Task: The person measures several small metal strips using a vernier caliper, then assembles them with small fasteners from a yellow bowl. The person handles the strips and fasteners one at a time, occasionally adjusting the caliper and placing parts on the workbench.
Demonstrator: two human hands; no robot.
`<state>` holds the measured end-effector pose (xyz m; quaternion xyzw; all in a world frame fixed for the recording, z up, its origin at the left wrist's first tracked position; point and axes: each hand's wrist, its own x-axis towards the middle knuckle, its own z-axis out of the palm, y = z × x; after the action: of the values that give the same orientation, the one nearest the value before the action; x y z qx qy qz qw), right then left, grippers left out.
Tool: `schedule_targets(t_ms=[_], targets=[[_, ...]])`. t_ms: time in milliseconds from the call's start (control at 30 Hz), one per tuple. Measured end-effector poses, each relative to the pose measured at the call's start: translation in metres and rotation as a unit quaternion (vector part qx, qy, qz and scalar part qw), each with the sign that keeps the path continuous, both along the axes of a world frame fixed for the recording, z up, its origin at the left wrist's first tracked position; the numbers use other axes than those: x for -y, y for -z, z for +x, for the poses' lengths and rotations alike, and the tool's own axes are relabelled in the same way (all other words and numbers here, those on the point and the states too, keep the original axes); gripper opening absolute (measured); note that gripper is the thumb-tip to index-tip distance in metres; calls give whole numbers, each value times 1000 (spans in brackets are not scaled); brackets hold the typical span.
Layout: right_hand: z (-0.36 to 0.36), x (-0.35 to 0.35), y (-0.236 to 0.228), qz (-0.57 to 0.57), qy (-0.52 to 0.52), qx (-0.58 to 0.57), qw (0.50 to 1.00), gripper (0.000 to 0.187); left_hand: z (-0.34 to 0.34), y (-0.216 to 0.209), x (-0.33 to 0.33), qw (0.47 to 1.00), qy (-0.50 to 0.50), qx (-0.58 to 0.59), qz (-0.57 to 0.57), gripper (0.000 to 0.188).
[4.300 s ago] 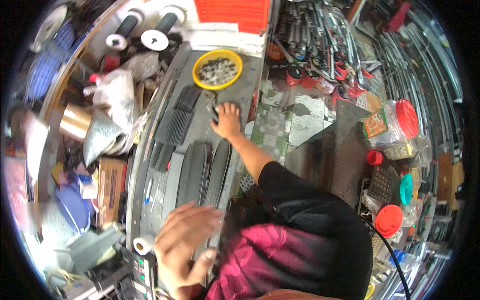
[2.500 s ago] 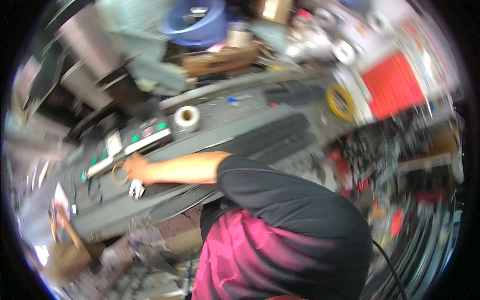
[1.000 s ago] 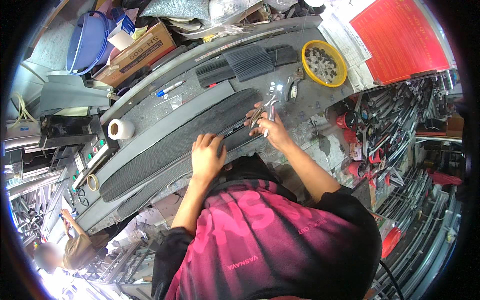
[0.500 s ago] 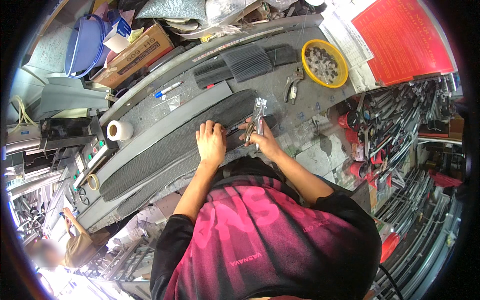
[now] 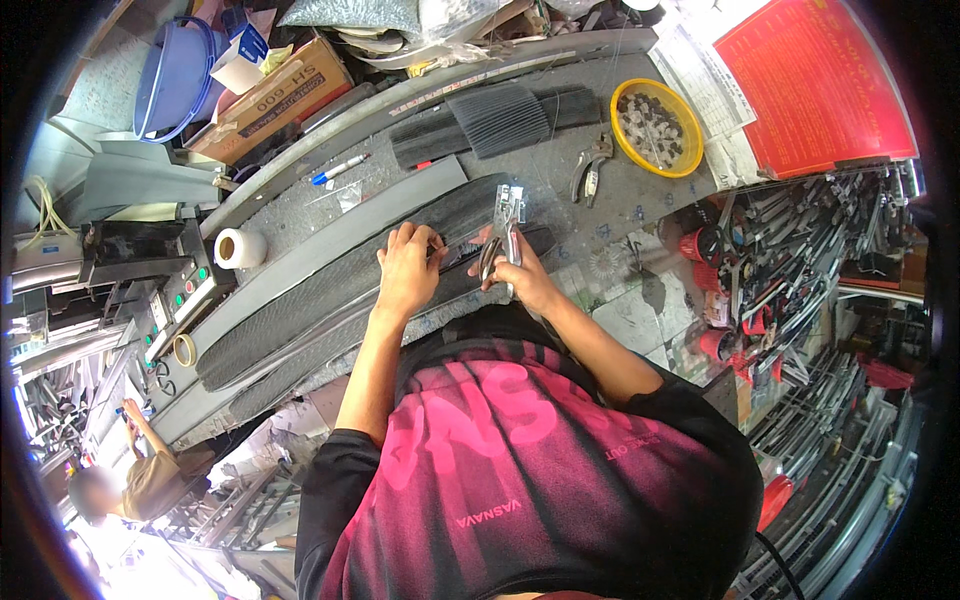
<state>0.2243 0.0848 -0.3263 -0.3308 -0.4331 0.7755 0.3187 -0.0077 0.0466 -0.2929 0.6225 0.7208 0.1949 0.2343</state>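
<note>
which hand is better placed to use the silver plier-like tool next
Probably the right: the right hand grips the silver plier-like tool, while the left hand is over the dark ribbed strip.

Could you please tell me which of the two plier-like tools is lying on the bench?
The darker tool beside the yellow bowl; the shinier tool is held in the right hand.

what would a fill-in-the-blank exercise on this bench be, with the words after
The silver plier-like tool is gripped by the ____ hand.
The colour of the round bowl is ____.
The white roll is to the person's ____ of the bowl.
The largest printed sheet is coloured ____.

Missing words: right; yellow; left; red.
</note>
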Motion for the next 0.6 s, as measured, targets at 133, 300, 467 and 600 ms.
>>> schedule_targets(t_ms=[133,300,467,600], targets=[[1,3,-5,-12,-9,-7,1000,64,2,-6,2,1000,9,-9,28,29],[8,3,-8,-8,-12,-32,999,66,0,-2,0,997,23,7,78,33],[22,0,-10,-5,-12,13,1000,68,-8,4,-1,987,41,83,131,31],[32,-4,-8,5,10,14,1000,72,-9,9,-1,986,19,102,131,25]])
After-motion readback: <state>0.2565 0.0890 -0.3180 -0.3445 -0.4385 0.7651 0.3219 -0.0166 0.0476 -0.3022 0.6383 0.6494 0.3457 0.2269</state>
